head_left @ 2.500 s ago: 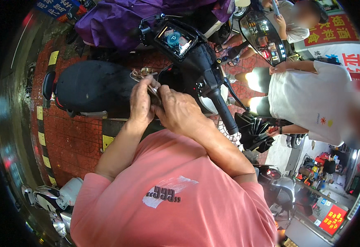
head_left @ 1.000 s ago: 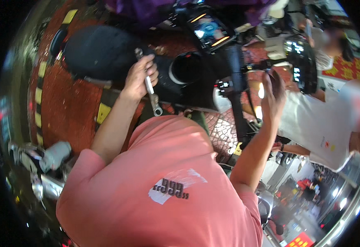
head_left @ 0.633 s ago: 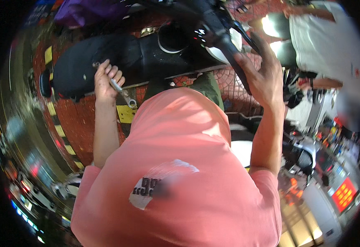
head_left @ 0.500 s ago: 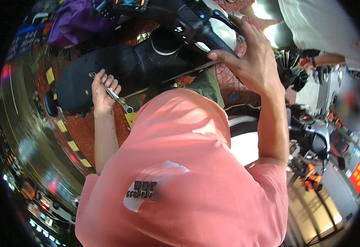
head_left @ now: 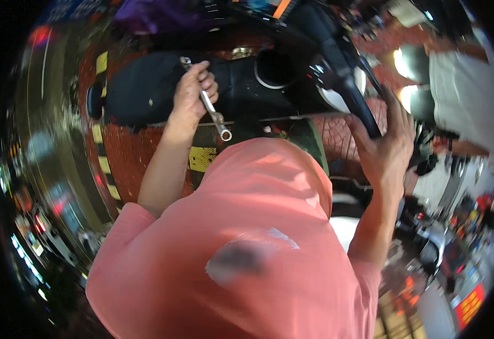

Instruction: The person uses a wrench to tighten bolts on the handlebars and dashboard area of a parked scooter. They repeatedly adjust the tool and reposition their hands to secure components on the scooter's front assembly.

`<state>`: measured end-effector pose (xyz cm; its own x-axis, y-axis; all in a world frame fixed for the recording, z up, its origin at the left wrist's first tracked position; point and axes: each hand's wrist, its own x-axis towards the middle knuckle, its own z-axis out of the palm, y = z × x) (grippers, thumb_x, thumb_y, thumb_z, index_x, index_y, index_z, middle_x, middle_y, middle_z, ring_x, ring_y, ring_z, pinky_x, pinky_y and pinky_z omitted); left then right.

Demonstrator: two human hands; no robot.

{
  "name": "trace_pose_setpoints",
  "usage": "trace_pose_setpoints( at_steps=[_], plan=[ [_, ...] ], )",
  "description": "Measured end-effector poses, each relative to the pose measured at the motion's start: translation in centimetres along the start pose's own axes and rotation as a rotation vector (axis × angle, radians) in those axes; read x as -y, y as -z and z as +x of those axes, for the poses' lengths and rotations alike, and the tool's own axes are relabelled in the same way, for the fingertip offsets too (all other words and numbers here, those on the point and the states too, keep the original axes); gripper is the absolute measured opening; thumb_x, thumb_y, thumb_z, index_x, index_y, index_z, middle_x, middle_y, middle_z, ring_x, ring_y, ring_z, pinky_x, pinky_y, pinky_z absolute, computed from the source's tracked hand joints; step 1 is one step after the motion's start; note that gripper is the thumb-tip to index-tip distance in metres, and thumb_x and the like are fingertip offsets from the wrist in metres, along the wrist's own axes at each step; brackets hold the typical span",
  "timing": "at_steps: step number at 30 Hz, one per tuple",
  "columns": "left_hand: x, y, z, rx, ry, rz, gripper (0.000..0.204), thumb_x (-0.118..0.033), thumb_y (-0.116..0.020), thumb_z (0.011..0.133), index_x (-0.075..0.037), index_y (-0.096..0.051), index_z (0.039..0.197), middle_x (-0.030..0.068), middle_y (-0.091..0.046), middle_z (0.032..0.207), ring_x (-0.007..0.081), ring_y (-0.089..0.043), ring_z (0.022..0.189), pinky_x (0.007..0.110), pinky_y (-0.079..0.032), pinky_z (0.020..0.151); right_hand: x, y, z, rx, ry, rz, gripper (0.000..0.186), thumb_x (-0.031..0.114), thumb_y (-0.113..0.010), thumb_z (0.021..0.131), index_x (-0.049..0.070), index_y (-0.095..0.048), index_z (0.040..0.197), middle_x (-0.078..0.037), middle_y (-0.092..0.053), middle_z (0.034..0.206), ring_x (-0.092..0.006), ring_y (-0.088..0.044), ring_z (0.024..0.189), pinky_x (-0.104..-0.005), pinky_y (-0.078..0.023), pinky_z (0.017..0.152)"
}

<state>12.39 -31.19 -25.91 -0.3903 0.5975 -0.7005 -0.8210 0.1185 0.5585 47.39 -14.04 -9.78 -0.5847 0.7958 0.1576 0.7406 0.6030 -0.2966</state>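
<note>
My left hand (head_left: 193, 93) is closed around a silver wrench (head_left: 207, 104), above the black scooter seat (head_left: 145, 85). The wrench's ring end (head_left: 225, 135) sticks out toward me, and its other end shows past my fingers. My right hand (head_left: 391, 138) is at the outer end of the scooter's black handlebar grip (head_left: 360, 107). Its thumb lies on the near side of the grip, while the fingers reach past the far side beside the brake lever (head_left: 371, 73). How firmly this hand presses is partly hidden.
A purple cover (head_left: 156, 16) lies beyond the seat. Yellow-and-black kerb marking (head_left: 101, 133) edges the red paving on the left, with a wet road beyond. To the right stand a person in a light top (head_left: 464, 90) and other parked scooters (head_left: 427, 243).
The view has shifted, so the scooter sits farther right. My left hand has moved forward along the seat with the wrench. The handlebar grip now slants more toward me, my right hand still on it.
</note>
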Motion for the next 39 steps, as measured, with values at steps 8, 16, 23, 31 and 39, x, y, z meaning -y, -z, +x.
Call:
trace_pose_setpoints(
  at_steps=[8, 16, 23, 31, 39],
  plan=[
    [3.0, 4.6, 1.2, -0.233, -0.044, -0.189, 0.042, -0.035, -0.067, 0.1, -0.022, -0.04, 0.071, -0.0049, -0.038, 0.059, 0.0119, -0.037, 0.049, 0.031, -0.028, 0.047, -3.2, -1.9, 3.5, 0.033, 0.07, 0.016, 0.067, 0.035, -0.091, 0.079, 0.002, -0.07, 0.133, -0.019, -0.073, 0.125, -0.0398, -0.065, 0.112, -0.0495, -0.048, 0.1],
    [4.7, 6.1, 2.2, -0.348, -0.072, -0.355, 0.045, -0.038, -0.067, 0.1, -0.023, -0.04, 0.067, -0.0057, -0.038, 0.057, 0.0135, -0.036, 0.048, 0.034, -0.028, 0.047, -5.6, -4.6, 6.8, 0.042, 0.107, 0.05, 0.072, 0.049, -0.086, 0.084, 0.002, -0.068, 0.135, -0.016, -0.074, 0.123, -0.0388, -0.064, 0.104, -0.049, -0.048, 0.095],
    [2.9, 7.9, 4.7, -0.272, -0.059, -0.316, 0.042, -0.036, -0.066, 0.101, -0.022, -0.041, 0.07, -0.0055, -0.038, 0.058, 0.0135, -0.036, 0.047, 0.034, -0.028, 0.045, -4.6, -4.2, 5.9, 0.058, 0.067, 0.089, 0.066, 0.041, -0.088, 0.088, -0.001, -0.069, 0.135, -0.019, -0.075, 0.118, -0.035, -0.068, 0.104, -0.0466, -0.052, 0.093],
    [-6.2, 12.3, 10.4, -0.065, 0.054, -0.08, 0.038, -0.034, -0.063, 0.105, -0.019, -0.046, 0.075, -0.0053, -0.037, 0.058, 0.0109, -0.034, 0.047, 0.03, -0.027, 0.045, -4.1, -4.2, 5.1, 0.059, -0.101, 0.151, 0.059, 0.039, -0.079, 0.097, -0.001, -0.067, 0.138, -0.018, -0.072, 0.131, -0.032, -0.067, 0.121, -0.0439, -0.047, 0.108],
    [-11.1, 18.1, 15.5, -0.076, 0.245, 0.046, 0.036, -0.034, -0.059, 0.106, -0.019, -0.045, 0.077, -0.0057, -0.037, 0.058, 0.0115, -0.034, 0.047, 0.031, -0.027, 0.045, -5.9, -4.4, 3.8, 0.1, -0.216, 0.164, 0.06, 0.034, -0.082, 0.094, -0.003, -0.067, 0.139, -0.018, -0.072, 0.134, -0.0311, -0.066, 0.126, -0.0441, -0.044, 0.115]
  ],
)
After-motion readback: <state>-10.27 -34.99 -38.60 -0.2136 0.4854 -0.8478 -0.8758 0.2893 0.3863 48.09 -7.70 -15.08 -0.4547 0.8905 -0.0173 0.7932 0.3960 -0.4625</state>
